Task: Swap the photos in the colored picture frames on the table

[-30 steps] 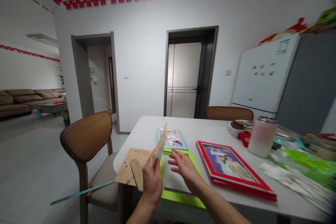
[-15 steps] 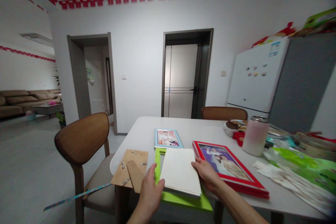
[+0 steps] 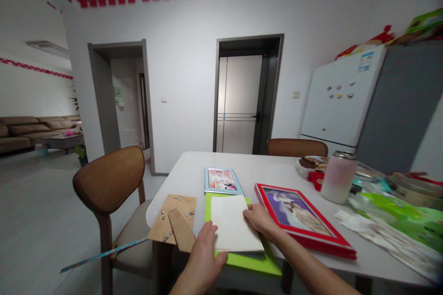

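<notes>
A blank white rectangular sheet or board (image 3: 232, 222) lies over a lime-green picture frame (image 3: 254, 263) at the table's near edge, with green border showing around it. At its lower left corner is my left hand (image 3: 205, 254), fingers stretched along the edge and thumb apart. Across from it, my right hand (image 3: 261, 220) has its fingers curled on the board's right edge; the fingertips' undersides are hidden. Left of these lies a brown frame backing (image 3: 173, 214) with a stand leg and metal clips. A light-blue framed photo (image 3: 223, 180) is just behind the green frame.
Red picture frames (image 3: 308, 221) are stacked to the right, a photo on top. Beyond them stand a pink-white bottle (image 3: 339, 177), green plastic packaging (image 3: 398, 221) and white gloves or cloth (image 3: 377, 235). A wooden chair (image 3: 110, 179) is at the left; a patterned strip (image 3: 104, 254) juts past the table.
The white board has shifted slightly left and sits lower over the green frame, showing more green along the top. My right hand moved left with its edge; my left hand moved slightly nearer.
</notes>
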A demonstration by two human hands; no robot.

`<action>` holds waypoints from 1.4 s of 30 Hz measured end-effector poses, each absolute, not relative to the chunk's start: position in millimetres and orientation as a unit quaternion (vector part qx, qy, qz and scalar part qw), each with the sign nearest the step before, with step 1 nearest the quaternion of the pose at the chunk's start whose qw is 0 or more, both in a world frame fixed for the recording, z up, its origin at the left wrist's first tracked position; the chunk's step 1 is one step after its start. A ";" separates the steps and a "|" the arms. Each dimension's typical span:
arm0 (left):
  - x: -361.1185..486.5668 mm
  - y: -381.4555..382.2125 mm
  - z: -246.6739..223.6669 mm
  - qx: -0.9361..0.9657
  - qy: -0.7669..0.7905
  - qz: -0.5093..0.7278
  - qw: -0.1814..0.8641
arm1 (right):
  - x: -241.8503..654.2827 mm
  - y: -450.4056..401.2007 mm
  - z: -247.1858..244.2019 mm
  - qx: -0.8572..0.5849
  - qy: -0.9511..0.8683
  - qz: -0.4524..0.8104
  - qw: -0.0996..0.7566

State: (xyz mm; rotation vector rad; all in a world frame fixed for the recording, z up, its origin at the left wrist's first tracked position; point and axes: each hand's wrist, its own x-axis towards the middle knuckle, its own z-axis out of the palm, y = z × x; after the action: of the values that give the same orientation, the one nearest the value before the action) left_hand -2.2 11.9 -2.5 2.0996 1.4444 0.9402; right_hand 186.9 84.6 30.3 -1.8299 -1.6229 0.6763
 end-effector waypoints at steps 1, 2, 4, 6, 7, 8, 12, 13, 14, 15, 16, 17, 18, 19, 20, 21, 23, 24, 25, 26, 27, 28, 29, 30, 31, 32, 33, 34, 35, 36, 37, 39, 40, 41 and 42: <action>-2.2 10.7 -1.5 0.760 0.519 0.330 0.210 | 187.8 84.4 30.9 -0.696 -0.622 0.225 0.280; -2.1 9.6 -0.7 0.764 0.519 0.322 0.210 | 188.4 83.8 31.3 -0.703 -0.631 0.195 0.263; -2.0 8.0 0.7 0.767 0.522 0.310 0.209 | 188.0 81.8 31.3 -0.715 -0.645 0.145 0.228; -1.4 7.2 2.0 0.769 0.524 0.300 0.210 | 186.0 79.3 30.1 -0.723 -0.653 0.106 0.197; -0.6 6.8 2.7 0.770 0.524 0.296 0.212 | 184.6 78.1 29.3 -0.726 -0.656 0.092 0.185; 0.6 6.4 3.6 0.772 0.523 0.291 0.212 | 183.4 77.1 28.5 -0.727 -0.660 0.079 0.175; 3.9 2.5 9.9 0.783 0.515 0.277 0.211 | 182.7 74.0 26.3 -0.727 -0.670 0.048 0.143; 1.6 1.1 12.2 0.786 0.511 0.277 0.210 | 183.4 73.1 25.8 -0.725 -0.673 0.041 0.139; -3.2 -0.1 14.6 0.790 0.507 0.278 0.206 | 183.8 72.0 25.4 -0.720 -0.679 0.031 0.141; -11.0 -1.0 16.9 0.794 0.503 0.278 0.199 | 183.2 70.4 25.1 -0.711 -0.686 0.022 0.149; -21.6 -1.3 18.8 0.797 0.503 0.275 0.189 | 181.1 68.4 25.0 -0.698 -0.697 0.015 0.164; -34.8 -0.8 20.1 0.800 0.508 0.267 0.177 | 176.9 65.8 25.2 -0.679 -0.710 0.012 0.184; -49.6 0.7 20.6 0.797 0.523 0.254 0.163 | 170.1 62.4 26.0 -0.657 -0.725 0.015 0.206; -65.2 3.0 20.0 0.791 0.545 0.232 0.153 | 160.5 58.4 27.1 -0.632 -0.742 0.022 0.225; -80.2 6.2 18.6 0.775 0.582 0.201 0.143 | 148.4 53.8 28.7 -0.605 -0.759 0.033 0.239; -93.8 10.0 16.3 0.756 0.619 0.171 0.124 | 134.2 48.9 30.3 -0.579 -0.776 0.041 0.249; -113.4 18.7 9.9 0.728 0.667 0.133 0.084 | 102.3 39.3 32.5 -0.536 -0.805 0.052 0.249; -119.1 23.0 6.2 0.720 0.679 0.123 0.067 | 86.5 35.5 32.4 -0.519 -0.817 0.053 0.245; -122.4 26.9 2.6 0.718 0.683 0.121 0.053 | 71.8 32.7 31.3 -0.507 -0.826 0.053 0.241; -123.9 30.3 -0.8 0.718 0.683 0.124 0.044 | 59.1 31.2 29.3 -0.502 -0.831 0.050 0.236; -124.2 32.9 -3.6 0.719 0.682 0.129 0.036 | 48.8 31.0 26.5 -0.502 -0.832 0.046 0.233; -123.9 34.6 -5.7 0.719 0.680 0.137 0.030 | 41.2 31.9 23.5 -0.505 -0.830 0.043 0.232; -123.3 35.6 -6.8 0.719 0.679 0.147 0.025 | 36.4 33.6 20.6 -0.511 -0.826 0.041 0.235; -122.7 35.8 -6.7 0.719 0.676 0.159 0.021 | 34.2 35.8 18.5 -0.516 -0.820 0.045 0.243; -121.9 35.4 -5.4 0.719 0.673 0.173 0.016 | 34.4 37.8 17.6 -0.519 -0.814 0.052 0.256; -120.4 34.3 -3.0 0.721 0.667 0.189 0.012 | 37.0 39.5 17.9 -0.519 -0.808 0.064 0.272; -118.0 32.6 0.6 0.723 0.660 0.206 0.007 | 41.6 40.3 19.6 -0.517 -0.801 0.076 0.292; -114.1 30.5 4.9 0.726 0.651 0.223 0.003 | 48.2 40.2 22.5 -0.511 -0.796 0.088 0.313; -108.5 28.2 9.7 0.729 0.641 0.240 0.000 | 56.5 39.0 26.2 -0.503 -0.793 0.098 0.331; -101.0 25.7 14.5 0.734 0.630 0.254 0.001 | 66.5 36.7 30.3 -0.494 -0.791 0.103 0.347; -91.7 23.1 18.9 0.739 0.618 0.267 0.005 | 77.9 33.5 34.2 -0.486 -0.790 0.108 0.359; -69.0 18.5 25.2 0.754 0.592 0.284 0.024 | 103.9 25.3 40.0 -0.480 -0.787 0.114 0.371; -56.5 16.5 26.8 0.762 0.580 0.288 0.037 | 117.9 21.0 41.4 -0.483 -0.784 0.117 0.371; -43.9 14.6 27.4 0.768 0.569 0.288 0.052 | 131.9 16.8 41.6 -0.490 -0.781 0.118 0.368; -31.8 13.1 27.2 0.775 0.559 0.287 0.068 | 145.5 13.1 40.8 -0.499 -0.778 0.118 0.363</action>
State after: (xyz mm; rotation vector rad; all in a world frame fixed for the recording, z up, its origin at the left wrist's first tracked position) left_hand -31.8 13.1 27.2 2.3345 1.6838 0.8638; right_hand 145.5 13.1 40.8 -1.2851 -2.0013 0.3048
